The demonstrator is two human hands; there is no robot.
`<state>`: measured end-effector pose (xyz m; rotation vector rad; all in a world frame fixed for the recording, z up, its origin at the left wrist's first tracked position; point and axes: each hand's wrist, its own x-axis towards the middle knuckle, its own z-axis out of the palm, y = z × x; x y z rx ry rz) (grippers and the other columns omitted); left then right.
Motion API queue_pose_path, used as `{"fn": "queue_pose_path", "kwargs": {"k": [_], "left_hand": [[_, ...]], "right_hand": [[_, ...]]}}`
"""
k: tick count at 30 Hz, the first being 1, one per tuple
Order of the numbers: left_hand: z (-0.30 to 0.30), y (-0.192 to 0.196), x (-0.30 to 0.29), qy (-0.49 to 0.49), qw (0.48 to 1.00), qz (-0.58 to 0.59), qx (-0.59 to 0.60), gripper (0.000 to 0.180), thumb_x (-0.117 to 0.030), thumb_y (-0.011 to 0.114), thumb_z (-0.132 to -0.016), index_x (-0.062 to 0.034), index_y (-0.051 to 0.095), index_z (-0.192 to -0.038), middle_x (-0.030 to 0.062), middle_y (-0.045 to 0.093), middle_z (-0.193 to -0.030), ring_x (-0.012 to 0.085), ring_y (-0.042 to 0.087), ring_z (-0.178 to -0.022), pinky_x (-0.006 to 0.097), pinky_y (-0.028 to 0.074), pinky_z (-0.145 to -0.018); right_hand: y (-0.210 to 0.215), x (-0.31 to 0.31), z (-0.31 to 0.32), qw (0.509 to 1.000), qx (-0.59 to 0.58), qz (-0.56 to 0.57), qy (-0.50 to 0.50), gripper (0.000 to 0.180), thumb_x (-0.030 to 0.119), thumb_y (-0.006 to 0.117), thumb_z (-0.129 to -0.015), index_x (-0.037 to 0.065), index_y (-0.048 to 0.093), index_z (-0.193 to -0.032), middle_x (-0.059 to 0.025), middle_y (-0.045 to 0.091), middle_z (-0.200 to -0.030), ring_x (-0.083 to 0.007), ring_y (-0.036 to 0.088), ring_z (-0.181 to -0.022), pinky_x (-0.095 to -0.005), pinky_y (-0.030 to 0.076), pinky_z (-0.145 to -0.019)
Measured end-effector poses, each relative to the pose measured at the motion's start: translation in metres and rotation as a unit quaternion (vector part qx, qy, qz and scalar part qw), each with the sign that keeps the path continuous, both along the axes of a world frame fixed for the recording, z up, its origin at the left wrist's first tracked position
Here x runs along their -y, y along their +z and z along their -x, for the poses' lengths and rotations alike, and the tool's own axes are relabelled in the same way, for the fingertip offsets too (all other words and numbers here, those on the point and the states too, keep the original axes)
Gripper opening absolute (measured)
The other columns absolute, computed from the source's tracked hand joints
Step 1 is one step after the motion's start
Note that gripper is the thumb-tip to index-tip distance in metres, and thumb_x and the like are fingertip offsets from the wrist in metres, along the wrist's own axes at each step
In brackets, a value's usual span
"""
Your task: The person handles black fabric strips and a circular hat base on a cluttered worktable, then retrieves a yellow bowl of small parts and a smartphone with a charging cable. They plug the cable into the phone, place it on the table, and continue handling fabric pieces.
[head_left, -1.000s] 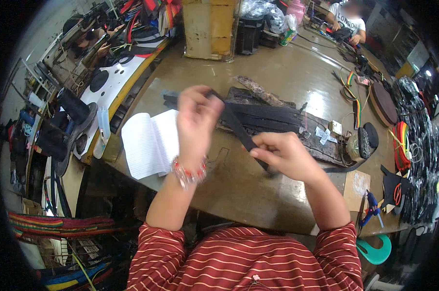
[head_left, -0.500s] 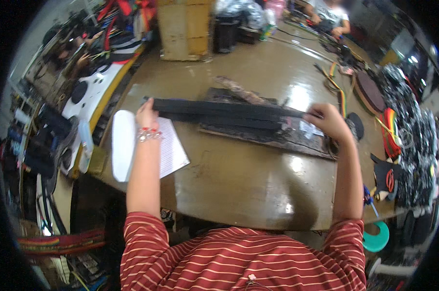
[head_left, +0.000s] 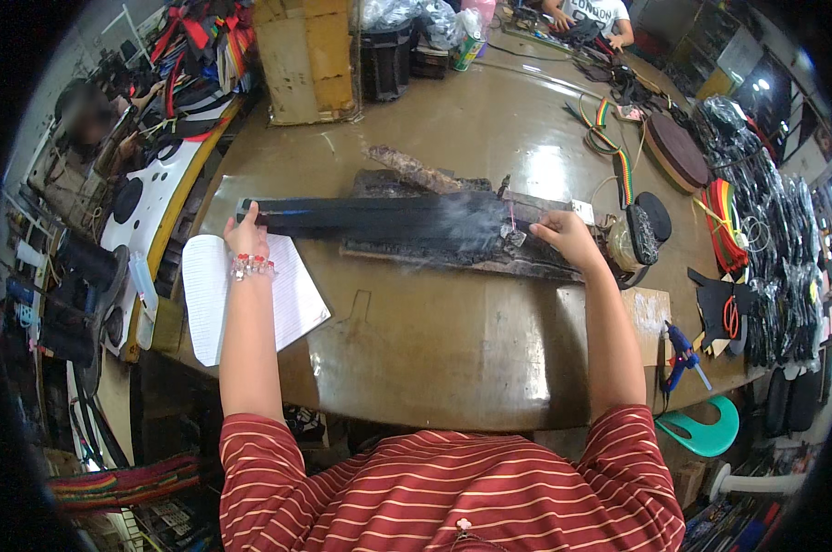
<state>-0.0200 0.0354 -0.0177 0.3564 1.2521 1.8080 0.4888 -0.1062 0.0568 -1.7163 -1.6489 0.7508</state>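
Note:
Several long black webbing straps [head_left: 370, 216] lie side by side, stretched between my two hands. My left hand [head_left: 247, 235], a beaded bracelet at its wrist, is closed round their left end. At the right end my right hand [head_left: 561, 237] pinches a strap, with thumb and fingertips together. Just left of those fingers stands a small metal clamp [head_left: 513, 235] with a thin pinkish upright piece. Pale smoke [head_left: 471, 223] drifts over the straps beside it. Beneath them is a dark, scorched board [head_left: 416, 259], and a rough brown stick [head_left: 411, 168] rests behind.
An open notebook [head_left: 292, 285] lies under my left forearm. To the right are a blue glue gun [head_left: 680, 359], red-handled scissors [head_left: 730, 317], a striped strap roll [head_left: 724, 225] and a brown oval stack [head_left: 673, 152]. A carton [head_left: 310, 64] stands at the back; another person works at the far right.
The view has shifted. My right hand has come left, close beside the metal clamp, still pinching. Smoke now shows over the straps, where none was visible before. My left hand keeps its hold.

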Motion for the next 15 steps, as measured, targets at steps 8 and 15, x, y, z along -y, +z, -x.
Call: {"fn": "queue_pose_path", "kwargs": {"k": [8, 15], "left_hand": [[-0.121, 0.094, 0.085, 0.008, 0.901, -0.237, -0.363, 0.058, -0.023, 0.070, -0.079, -0.0063, 0.041, -0.126, 0.0150, 0.046, -0.122, 0.0240, 0.046, -0.113, 0.042, 0.037, -0.097], [-0.178, 0.101, 0.137, -0.263, 0.934, -0.241, 0.011, 0.017, -0.018, 0.061, -0.087, -0.0021, 0.062, -0.089, 0.0008, 0.060, -0.071, 0.0073, 0.056, -0.061, 0.020, 0.049, -0.058]], "right_hand": [[0.039, 0.052, 0.087, 0.911, -0.386, -0.146, 0.012, 0.018, 0.019, 0.053, -0.092, 0.007, 0.052, -0.078, 0.0078, 0.037, -0.058, -0.0014, 0.028, -0.045, -0.0184, 0.019, -0.042], [0.065, 0.030, 0.167, 0.975, -0.144, -0.145, 0.090, 0.020, 0.017, 0.066, -0.082, -0.002, 0.062, -0.084, -0.0016, 0.060, -0.070, -0.0078, 0.052, -0.065, -0.0245, 0.044, -0.060]]}}
